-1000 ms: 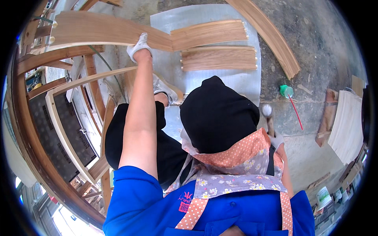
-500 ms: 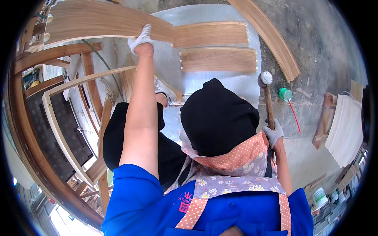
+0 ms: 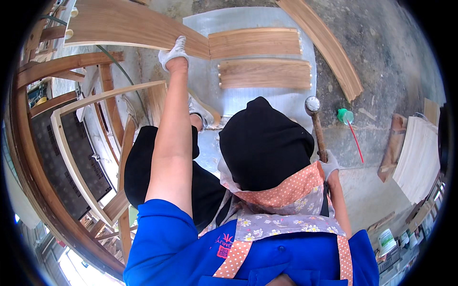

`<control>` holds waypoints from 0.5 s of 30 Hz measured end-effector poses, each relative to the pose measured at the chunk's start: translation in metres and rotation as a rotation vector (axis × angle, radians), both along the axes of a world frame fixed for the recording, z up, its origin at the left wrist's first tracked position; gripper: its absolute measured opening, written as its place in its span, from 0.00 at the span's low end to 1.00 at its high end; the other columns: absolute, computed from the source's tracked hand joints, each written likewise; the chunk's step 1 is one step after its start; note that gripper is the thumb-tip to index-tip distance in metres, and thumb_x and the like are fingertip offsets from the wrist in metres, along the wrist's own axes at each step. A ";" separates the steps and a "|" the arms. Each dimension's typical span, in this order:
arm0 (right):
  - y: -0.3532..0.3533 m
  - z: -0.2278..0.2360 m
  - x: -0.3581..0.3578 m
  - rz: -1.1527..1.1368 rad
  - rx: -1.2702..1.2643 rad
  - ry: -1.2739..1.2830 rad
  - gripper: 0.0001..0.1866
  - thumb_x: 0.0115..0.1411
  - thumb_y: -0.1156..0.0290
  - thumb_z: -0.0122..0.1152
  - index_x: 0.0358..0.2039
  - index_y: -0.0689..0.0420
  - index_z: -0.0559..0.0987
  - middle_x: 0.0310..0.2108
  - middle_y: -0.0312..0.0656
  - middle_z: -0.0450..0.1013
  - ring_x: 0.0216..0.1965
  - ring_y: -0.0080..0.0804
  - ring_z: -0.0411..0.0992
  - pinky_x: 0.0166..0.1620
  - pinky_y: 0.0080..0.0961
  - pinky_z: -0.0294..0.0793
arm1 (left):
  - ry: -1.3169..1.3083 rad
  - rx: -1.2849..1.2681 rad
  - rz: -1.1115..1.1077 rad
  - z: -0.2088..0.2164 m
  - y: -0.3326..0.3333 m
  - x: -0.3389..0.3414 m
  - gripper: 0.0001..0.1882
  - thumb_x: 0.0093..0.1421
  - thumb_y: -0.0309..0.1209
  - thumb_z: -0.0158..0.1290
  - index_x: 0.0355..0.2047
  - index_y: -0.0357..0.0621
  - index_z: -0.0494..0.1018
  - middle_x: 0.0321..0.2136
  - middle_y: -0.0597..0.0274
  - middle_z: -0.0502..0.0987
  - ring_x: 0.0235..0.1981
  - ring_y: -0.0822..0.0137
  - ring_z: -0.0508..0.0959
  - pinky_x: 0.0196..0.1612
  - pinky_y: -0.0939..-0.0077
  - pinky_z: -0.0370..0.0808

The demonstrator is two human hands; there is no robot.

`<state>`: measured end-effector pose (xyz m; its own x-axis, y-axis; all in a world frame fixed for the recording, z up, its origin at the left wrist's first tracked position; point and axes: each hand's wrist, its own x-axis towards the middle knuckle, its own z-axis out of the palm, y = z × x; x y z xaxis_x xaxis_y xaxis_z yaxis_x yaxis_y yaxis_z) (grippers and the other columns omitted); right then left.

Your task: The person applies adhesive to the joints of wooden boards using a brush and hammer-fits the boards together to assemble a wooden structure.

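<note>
Blue shirt, floral apron

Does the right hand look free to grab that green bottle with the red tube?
Probably not right now: the right hand is gripping a hammer, though the floor between it and the green bottle looks unobstructed.

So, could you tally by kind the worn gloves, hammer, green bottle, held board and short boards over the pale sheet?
White gloves: 2
Hammer: 1
Green bottle: 1
Held long board: 1
Short boards: 2
Total: 7
</note>
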<state>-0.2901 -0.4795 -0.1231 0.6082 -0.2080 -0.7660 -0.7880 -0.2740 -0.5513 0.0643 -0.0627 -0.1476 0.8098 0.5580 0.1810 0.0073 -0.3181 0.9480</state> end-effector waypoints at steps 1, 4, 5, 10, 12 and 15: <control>-0.001 -0.005 -0.004 0.016 -0.014 -0.012 0.16 0.44 0.74 0.57 0.35 0.59 0.68 0.20 0.33 0.63 0.19 0.18 0.61 0.22 0.18 0.63 | -0.002 -0.021 0.014 -0.001 -0.002 0.000 0.17 0.40 0.24 0.61 0.32 0.30 0.71 0.29 0.57 0.75 0.29 0.69 0.73 0.35 0.77 0.69; -0.006 -0.018 -0.013 0.075 -0.049 -0.138 0.16 0.43 0.74 0.57 0.35 0.60 0.68 0.20 0.33 0.63 0.21 0.19 0.61 0.24 0.18 0.64 | -0.021 -0.069 0.029 -0.002 -0.008 -0.001 0.18 0.40 0.25 0.61 0.32 0.30 0.71 0.29 0.57 0.75 0.29 0.68 0.73 0.35 0.76 0.69; -0.006 -0.017 -0.013 0.070 -0.053 -0.120 0.16 0.43 0.74 0.56 0.35 0.60 0.68 0.20 0.33 0.63 0.21 0.18 0.62 0.24 0.18 0.64 | -0.029 -0.081 0.031 -0.002 -0.009 -0.001 0.18 0.40 0.25 0.61 0.32 0.29 0.71 0.29 0.57 0.75 0.29 0.68 0.73 0.35 0.76 0.69; 0.009 0.035 0.031 0.015 -0.013 -0.065 0.15 0.43 0.74 0.55 0.35 0.59 0.69 0.19 0.33 0.64 0.19 0.17 0.63 0.22 0.16 0.64 | 0.134 0.008 0.054 -0.002 -0.011 0.000 0.20 0.40 0.26 0.61 0.34 0.29 0.70 0.31 0.56 0.75 0.31 0.68 0.73 0.37 0.77 0.68; 0.019 0.063 0.059 -0.039 0.049 -0.108 0.14 0.45 0.73 0.55 0.35 0.58 0.70 0.19 0.33 0.64 0.18 0.17 0.63 0.20 0.16 0.64 | 0.172 0.022 0.045 0.001 -0.010 -0.001 0.21 0.40 0.27 0.61 0.35 0.29 0.69 0.32 0.56 0.74 0.32 0.68 0.73 0.38 0.78 0.68; 0.025 0.077 0.091 -0.100 0.093 -0.079 0.12 0.48 0.71 0.55 0.34 0.58 0.70 0.18 0.33 0.64 0.16 0.17 0.63 0.18 0.15 0.63 | 0.102 -0.128 -0.026 0.018 -0.014 -0.007 0.25 0.40 0.28 0.62 0.39 0.30 0.67 0.35 0.55 0.73 0.33 0.67 0.73 0.39 0.77 0.68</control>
